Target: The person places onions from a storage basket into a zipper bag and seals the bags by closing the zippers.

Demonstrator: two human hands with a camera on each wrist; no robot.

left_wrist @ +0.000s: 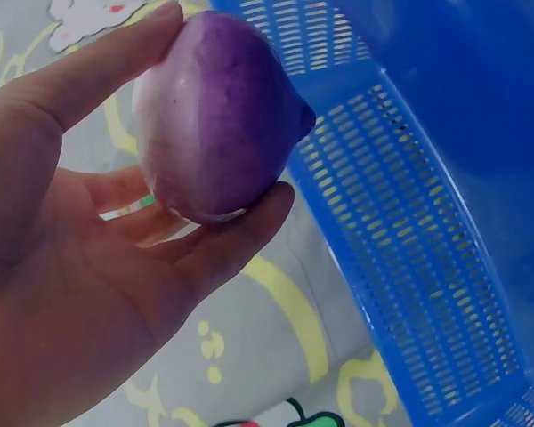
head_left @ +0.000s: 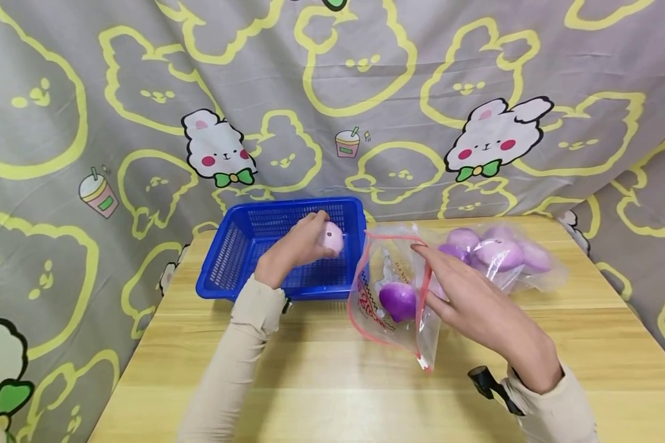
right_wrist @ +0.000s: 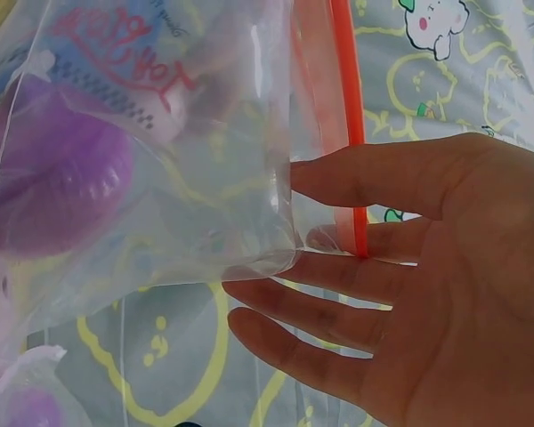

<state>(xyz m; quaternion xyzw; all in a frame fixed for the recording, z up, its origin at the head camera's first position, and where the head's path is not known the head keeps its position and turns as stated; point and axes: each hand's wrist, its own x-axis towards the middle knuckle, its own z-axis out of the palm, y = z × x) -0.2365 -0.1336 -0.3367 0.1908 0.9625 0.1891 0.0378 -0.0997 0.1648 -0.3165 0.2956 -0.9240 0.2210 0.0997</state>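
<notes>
My left hand (head_left: 305, 239) is above the right part of a blue plastic basket (head_left: 277, 293) and grips a purple and pale pink onion (head_left: 332, 239). In the left wrist view, the thumb and fingers curl round this onion (left_wrist: 218, 116), its pointed purple tip facing the basket's slotted wall (left_wrist: 383, 205). My right hand (head_left: 476, 301) pinches the red-edged rim of a clear zip bag (head_left: 382, 335), thumb outside and a finger inside the mouth. The bag's mouth gapes toward me, showing a deep purple onion (head_left: 398, 301) inside. Red lettering marks the bag (right_wrist: 125, 53).
Another clear bag (head_left: 551, 277) holding several purple and pink onions (head_left: 499, 252) lies at the back right of the wooden table (head_left: 332, 394). Behind the table hangs a grey patterned cloth (head_left: 288, 80), close to the basket's far side.
</notes>
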